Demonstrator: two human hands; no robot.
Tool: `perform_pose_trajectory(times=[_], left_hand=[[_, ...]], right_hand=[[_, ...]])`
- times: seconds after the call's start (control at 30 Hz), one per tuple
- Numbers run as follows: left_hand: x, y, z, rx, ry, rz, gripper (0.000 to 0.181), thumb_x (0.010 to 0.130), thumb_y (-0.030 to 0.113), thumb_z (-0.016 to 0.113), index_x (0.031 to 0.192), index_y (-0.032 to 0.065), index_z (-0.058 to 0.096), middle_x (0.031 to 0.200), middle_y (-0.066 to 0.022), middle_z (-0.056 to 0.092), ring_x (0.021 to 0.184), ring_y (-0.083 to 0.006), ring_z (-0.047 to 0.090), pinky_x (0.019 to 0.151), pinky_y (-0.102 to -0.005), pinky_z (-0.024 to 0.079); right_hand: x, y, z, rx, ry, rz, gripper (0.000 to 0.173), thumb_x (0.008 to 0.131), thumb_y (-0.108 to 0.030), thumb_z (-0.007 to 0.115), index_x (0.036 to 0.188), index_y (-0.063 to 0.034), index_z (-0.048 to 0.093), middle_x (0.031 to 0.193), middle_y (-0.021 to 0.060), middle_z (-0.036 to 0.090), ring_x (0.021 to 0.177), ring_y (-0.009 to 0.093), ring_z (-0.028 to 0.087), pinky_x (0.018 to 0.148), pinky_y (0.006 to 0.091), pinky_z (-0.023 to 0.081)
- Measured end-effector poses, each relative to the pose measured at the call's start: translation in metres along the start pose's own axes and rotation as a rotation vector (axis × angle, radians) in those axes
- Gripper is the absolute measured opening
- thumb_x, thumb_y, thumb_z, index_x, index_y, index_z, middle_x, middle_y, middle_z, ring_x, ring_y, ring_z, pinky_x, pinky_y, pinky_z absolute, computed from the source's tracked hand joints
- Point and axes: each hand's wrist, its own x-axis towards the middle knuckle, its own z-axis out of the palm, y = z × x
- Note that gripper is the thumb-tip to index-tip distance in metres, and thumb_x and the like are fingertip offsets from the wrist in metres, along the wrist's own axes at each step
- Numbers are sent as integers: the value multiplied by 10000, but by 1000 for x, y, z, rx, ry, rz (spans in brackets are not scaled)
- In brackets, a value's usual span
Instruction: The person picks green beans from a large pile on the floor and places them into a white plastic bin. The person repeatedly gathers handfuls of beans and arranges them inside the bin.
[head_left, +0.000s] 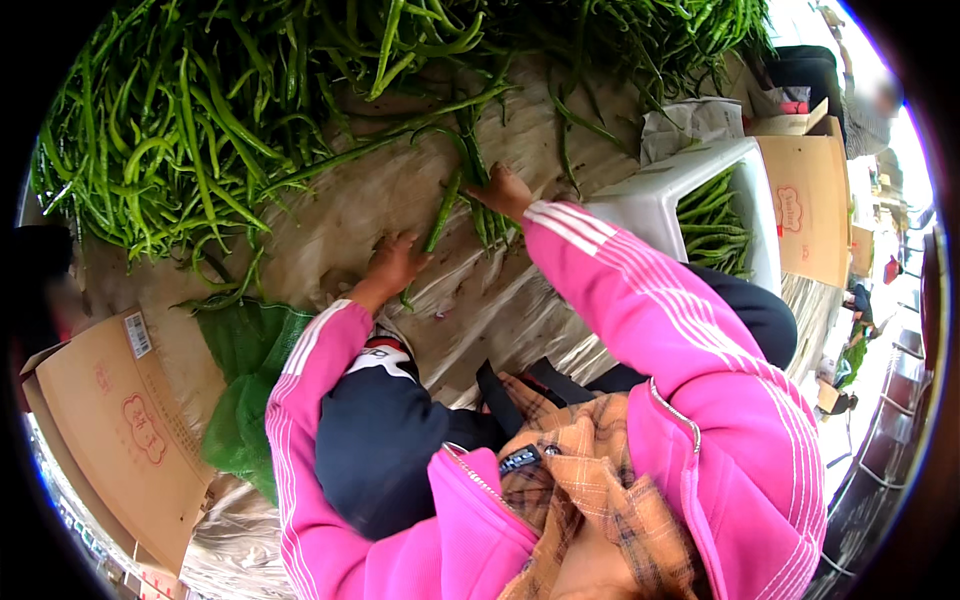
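Long green chili peppers (172, 135) lie in a large heap across the top and left. My right hand (501, 191) is at a small bunch of green peppers (471, 150) on the plastic sheeting; its fingers are at the bunch's near side, and the grip is partly hidden. My left hand (395, 268), lower and to the left, has its fingers at the lower part of a single green pepper (446, 206); whether it grips it cannot be told. To the right of my right hand, a white plastic container (652, 191) holds more peppers.
A cardboard box (806, 202) stands at the right beyond the white container, another cardboard box (112, 420) at the lower left. Green mesh sacking (244, 397) lies beside the left box. A person (870, 112) is at the upper right. Wrinkled plastic sheeting (480, 330) covers the ground.
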Motion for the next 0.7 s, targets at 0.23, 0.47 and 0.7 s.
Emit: perform_pose_trajectory(times=[0.23,0.47,0.7], left_hand=[[13,10,-1,163,-173,-118,466,774,257,661,1146,30,496,1159,-177,502,1048,-353,524,858,-427,453],[10,8,6,174,-95,-10,409,769,115,588,1154,30,479,1140,-195,520,1051,-357,527,862,-440,450],[28,-10,-44,379,169,-35,213,755,41,521,963,72,551,941,-120,548,892,-323,557,776,-422,435]], right_hand=[[21,6,0,294,-216,112,414,710,-281,707,979,13,595,807,157,635,688,232,604,602,363,486],[19,9,-100,460,-504,121,305,701,-172,728,919,8,613,719,62,591,616,136,553,545,306,462],[-15,59,-78,485,-537,320,240,717,-124,704,879,2,580,717,65,583,618,149,574,519,312,459]])
